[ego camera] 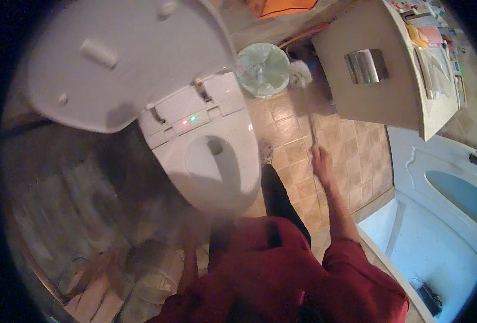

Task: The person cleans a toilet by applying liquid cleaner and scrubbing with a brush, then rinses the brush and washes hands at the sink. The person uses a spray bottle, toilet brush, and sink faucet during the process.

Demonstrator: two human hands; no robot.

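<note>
My right hand (321, 159) grips the thin handle (313, 127) of a brush or duster. Its fluffy whitish head (300, 74) is at the far end, close beside a bin with a pale green liner (264, 70). Left of my legs stands a white toilet (238, 161). Its lid (141, 52) is raised, and a red and a green light glow on the panel behind the bowl. My left forearm (189, 258) hangs beside my body; the left hand (190, 236) is lost in blur and shadow, so its grip cannot be made out.
A cabinet (367, 97) at the upper right carries a metal toilet-paper holder (365, 66) and a cluttered top. To the right is a pale door (408, 161) with a dark handle. Beyond a threshold a black object (430, 298) lies on the pale floor. Brown tiles (303, 161) cover the floor.
</note>
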